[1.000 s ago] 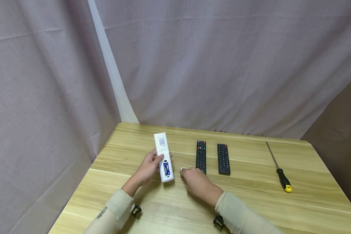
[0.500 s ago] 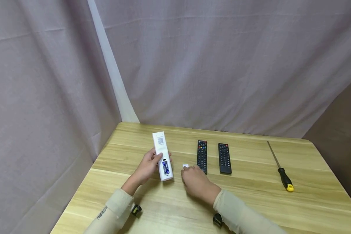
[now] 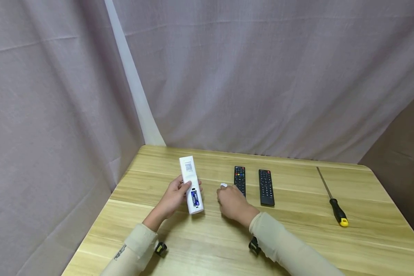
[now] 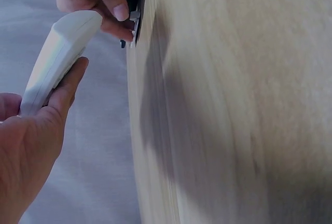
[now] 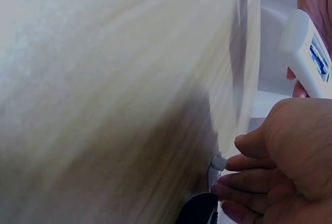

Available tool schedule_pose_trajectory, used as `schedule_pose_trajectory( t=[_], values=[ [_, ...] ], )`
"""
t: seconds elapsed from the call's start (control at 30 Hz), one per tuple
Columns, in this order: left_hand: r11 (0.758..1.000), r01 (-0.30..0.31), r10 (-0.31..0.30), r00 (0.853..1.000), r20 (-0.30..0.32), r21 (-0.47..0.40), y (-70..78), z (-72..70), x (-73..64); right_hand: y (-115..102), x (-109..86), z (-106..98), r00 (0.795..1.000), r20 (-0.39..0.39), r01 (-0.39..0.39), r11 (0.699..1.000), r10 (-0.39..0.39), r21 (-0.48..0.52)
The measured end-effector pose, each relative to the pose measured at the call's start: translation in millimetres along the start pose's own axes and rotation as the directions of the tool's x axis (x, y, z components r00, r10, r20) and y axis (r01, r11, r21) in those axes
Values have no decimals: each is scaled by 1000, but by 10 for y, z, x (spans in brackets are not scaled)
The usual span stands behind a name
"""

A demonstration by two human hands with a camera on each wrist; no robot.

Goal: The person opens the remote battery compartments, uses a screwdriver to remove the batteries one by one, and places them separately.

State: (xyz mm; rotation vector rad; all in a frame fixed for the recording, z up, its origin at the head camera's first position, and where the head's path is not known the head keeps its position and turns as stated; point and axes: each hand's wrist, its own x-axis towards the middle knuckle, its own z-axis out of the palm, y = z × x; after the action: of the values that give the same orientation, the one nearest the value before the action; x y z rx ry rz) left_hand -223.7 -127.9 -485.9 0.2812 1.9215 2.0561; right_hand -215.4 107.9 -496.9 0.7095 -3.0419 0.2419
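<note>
In the head view my left hand [image 3: 172, 194] grips a white remote control [image 3: 189, 172], its back facing up. Its battery compartment is uncovered and two blue batteries [image 3: 195, 198] lie inside. My right hand [image 3: 234, 203] is low over the table, to the right of the white remote. A small white piece like a battery cover [image 3: 223, 185] shows just beyond its fingers. In the right wrist view this cover [image 5: 218, 163] lies at the table surface, my fingertips right at its edge and the thumb apart from it. A black remote [image 3: 239, 178] lies partly behind my right hand.
A second black remote [image 3: 266, 188] lies further right. Beyond it is a screwdriver [image 3: 335, 205] with a black and yellow handle, its shaft pointing away. A grey curtain [image 3: 245, 84] hangs behind the wooden table [image 3: 296, 245].
My right hand has moved slightly away from me and to the right. The white cover has shifted the same way and shows past the fingers. The left hand still holds the white remote.
</note>
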Motion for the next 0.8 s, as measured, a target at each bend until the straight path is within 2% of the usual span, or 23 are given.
schedule_pose_trajectory(
  t=[0.23, 0.43, 0.63, 0.8],
  values=[
    [1000, -1, 1, 1000, 10, 23, 0, 7, 11, 53, 1, -1, 999, 16, -44, 998, 44, 34],
    [1000, -3, 3, 1000, 1, 24, 16, 13, 23, 53, -112, -124, 989, -135, -47, 996, 58, 78],
    [1000, -8, 8, 1000, -2, 11, 31, 5, 29, 276, -521, -323, 959, -268, -68, 994, 91, 91],
    [1000, -17, 17, 1000, -8, 18, 34, 5, 23, 585, -942, -423, 932, -323, -134, 985, 164, 112]
  ],
)
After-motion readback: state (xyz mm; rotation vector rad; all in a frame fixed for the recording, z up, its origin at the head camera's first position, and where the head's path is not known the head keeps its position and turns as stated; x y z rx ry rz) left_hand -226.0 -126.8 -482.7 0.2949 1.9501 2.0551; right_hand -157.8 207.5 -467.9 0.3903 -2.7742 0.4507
